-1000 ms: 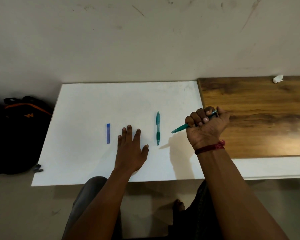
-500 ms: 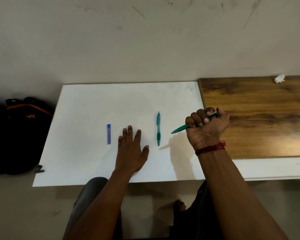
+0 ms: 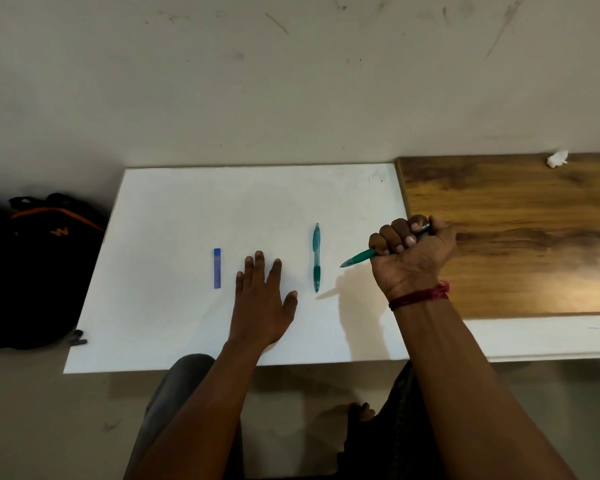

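My right hand [image 3: 409, 254] grips a green pen [image 3: 359, 257] in a fist above the white board [image 3: 187, 209], the tip pointing left and down. A second green pen [image 3: 316, 256] lies on the board, lengthwise away from me, just left of the held pen's tip. My left hand [image 3: 262, 299] rests flat on the board with fingers straight, between that pen and a small blue case [image 3: 217, 268] lying further left. A red thread is tied round my right wrist.
A wooden tabletop [image 3: 516, 209] adjoins the board on the right, with a crumpled white scrap [image 3: 557, 159] at its far edge. A black backpack [image 3: 28, 268] sits on the floor at left. A wall stands right behind the board. My knees are under the near edge.
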